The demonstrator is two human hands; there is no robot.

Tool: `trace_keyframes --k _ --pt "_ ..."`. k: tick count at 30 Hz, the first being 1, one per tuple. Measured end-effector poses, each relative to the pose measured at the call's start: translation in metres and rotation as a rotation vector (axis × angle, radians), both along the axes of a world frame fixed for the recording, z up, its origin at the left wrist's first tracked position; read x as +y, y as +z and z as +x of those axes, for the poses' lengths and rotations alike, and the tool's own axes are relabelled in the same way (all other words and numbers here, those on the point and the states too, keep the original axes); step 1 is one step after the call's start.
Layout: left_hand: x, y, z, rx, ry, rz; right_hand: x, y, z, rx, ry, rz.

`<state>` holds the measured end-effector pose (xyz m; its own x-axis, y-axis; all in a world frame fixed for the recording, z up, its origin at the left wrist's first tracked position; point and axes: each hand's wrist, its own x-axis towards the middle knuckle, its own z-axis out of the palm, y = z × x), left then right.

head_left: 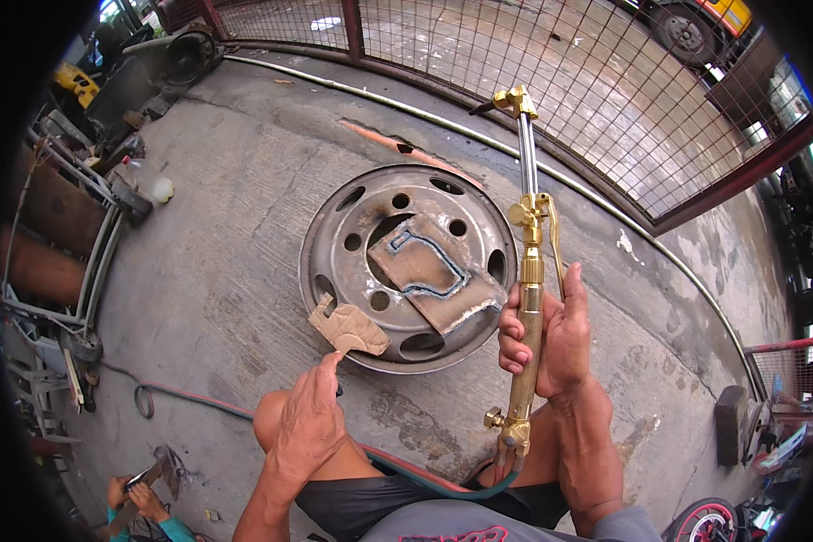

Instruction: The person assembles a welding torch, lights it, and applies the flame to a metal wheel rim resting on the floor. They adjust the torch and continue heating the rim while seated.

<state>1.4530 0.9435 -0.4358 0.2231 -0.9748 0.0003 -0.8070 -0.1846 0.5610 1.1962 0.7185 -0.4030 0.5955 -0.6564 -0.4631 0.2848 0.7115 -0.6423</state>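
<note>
My right hand (565, 339) is wrapped round the handle of a brass cutting torch (531, 348), its thumb raised beside the lever. The torch stands with its angled head up, to the right of a steel wheel rim (321, 244) on the ground. With fingertips at its lower edge, my left hand (309, 425) pinches a cut piece of brown cardboard (352, 330) over the rim's near-left edge. Something small and dark shows by that palm, too hidden to name. On the rim lies a steel plate (434, 257) with a bent, dark-and-bluish cut line.
Red and green hoses (415, 479) run from the torch's base past my legs to the left. A mesh fence (551, 90) and a pale pipe (334, 86) border the far side. Another person's hands (140, 497) work with a tool at lower left. A motorcycle wheel (706, 524) stands lower right.
</note>
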Motion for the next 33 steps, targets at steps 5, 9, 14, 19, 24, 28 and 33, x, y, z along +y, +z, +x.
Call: trace_keyframes --k 5,9,14,19,24,28,33 --pt "-0.004 0.005 0.006 -0.068 0.07 0.265 0.005 -0.002 0.006 -0.006 0.068 0.008" --pt "-0.043 0.031 0.009 -0.01 0.081 0.501 0.011 -0.003 0.01 0.006 0.11 0.008" --pt "-0.139 0.023 0.047 0.112 0.149 -0.005 0.016 -0.002 0.013 -0.044 0.124 0.025" --pt "-0.234 0.009 0.08 0.316 0.174 -0.183 0.022 -0.001 0.021 -0.081 0.159 -0.026" --pt "-0.273 -0.011 0.069 0.379 0.174 -0.226 0.027 -0.002 0.021 -0.115 0.176 -0.079" --pt "-0.275 0.0 0.041 0.598 0.241 -0.152 0.024 -0.004 0.013 -0.136 0.166 -0.102" --pt "-0.272 0.008 0.04 0.79 0.275 -0.257 0.025 0.002 0.015 -0.153 0.158 -0.108"
